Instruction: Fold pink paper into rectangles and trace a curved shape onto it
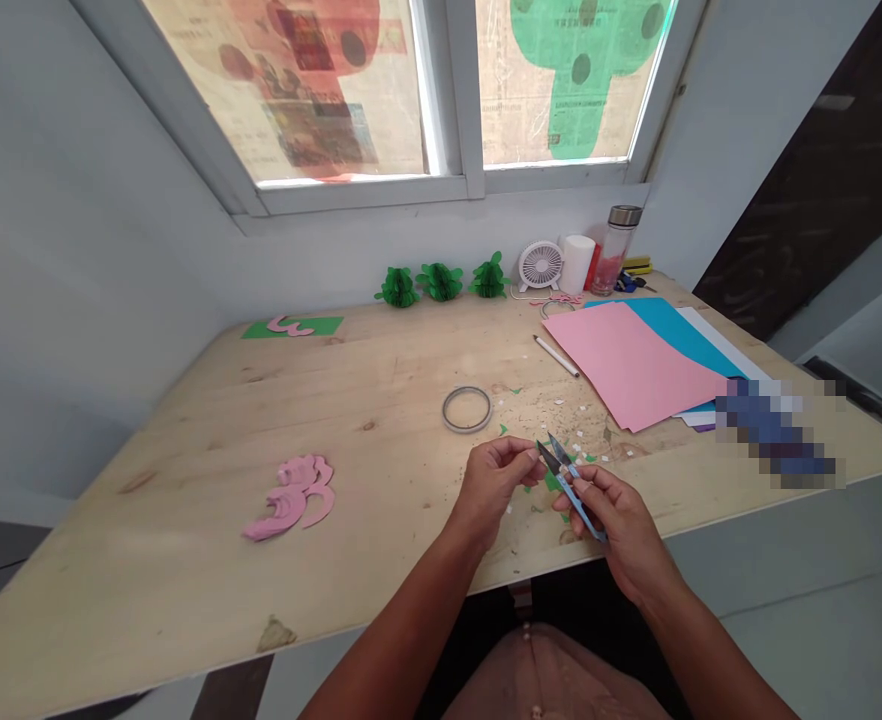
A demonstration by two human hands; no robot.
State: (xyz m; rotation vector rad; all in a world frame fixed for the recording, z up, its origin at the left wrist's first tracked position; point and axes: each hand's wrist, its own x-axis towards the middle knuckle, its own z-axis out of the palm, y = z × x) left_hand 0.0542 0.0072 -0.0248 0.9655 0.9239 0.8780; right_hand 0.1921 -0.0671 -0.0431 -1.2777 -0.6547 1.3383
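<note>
Pale wood table [381,400] below a window [475,120]. Right hand [625,520] grips thread snips [570,492], lower right of centre: light-blue handles, dark pointed blades, parted. Left hand [490,483] pinched shut by one blade tip, contents unclear. Green and white paper scraps [553,482] beside.

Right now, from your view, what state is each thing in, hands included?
Snips: blades apart, held in the right hand.
Left hand: thumb and forefinger together beside the blades; anything between them unclear.
Ring-shaped roll: lying flat.
Pen: lying on its side.
Pink sheets: stacked, partly over blue paper.
Pink cutouts: loosely heaped.
Green paper decorations: opened out.
Fan: upright; running or not, unclear.
Bottle: upright, lid on.
</note>
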